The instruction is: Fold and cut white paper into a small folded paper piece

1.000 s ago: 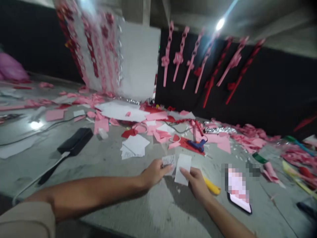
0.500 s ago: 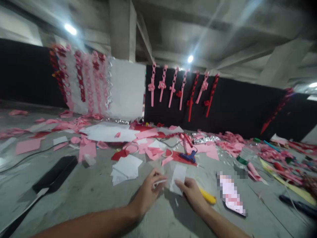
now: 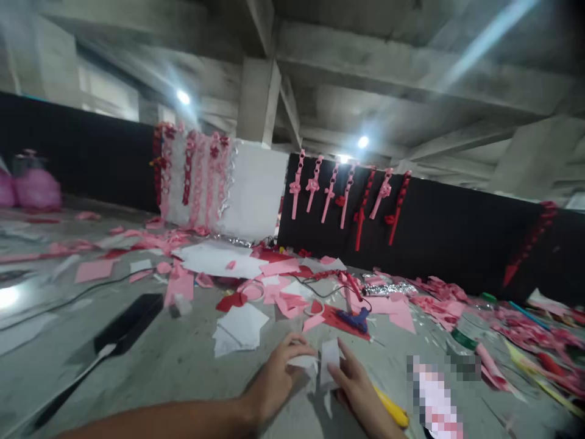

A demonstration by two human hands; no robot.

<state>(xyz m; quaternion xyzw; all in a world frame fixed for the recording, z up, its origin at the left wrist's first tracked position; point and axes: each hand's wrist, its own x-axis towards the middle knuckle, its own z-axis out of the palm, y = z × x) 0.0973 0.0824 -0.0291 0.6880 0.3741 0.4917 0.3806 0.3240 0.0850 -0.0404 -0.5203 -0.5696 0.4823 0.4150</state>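
Note:
Low in the middle, my left hand [image 3: 280, 373] pinches a small piece of white paper [image 3: 302, 361] that looks bent. Just across from it, my right hand [image 3: 359, 381] grips a narrow white paper strip [image 3: 329, 353] between thumb and fingers. The two papers nearly meet; whether they touch or are one piece I cannot tell. A pile of white paper sheets [image 3: 240, 329] lies beyond my left hand. Beside my right wrist is a yellow object [image 3: 393, 408], partly hidden by the arm. A blue glue gun [image 3: 354, 318] rests on red paper beyond my right hand.
A black power-bank-like block [image 3: 130, 320] with a cable lies left. A blurred-out flat object [image 3: 436, 399] and a plastic bottle [image 3: 468, 329] are right. Pink paper scraps [image 3: 180, 285] litter the floor. Paper chains [image 3: 329, 192] hang on a black panel [image 3: 439, 244] behind.
The camera view has tilted up and turned slightly left. My hands have come a little closer together, and the paper in my left hand shows more of its face.

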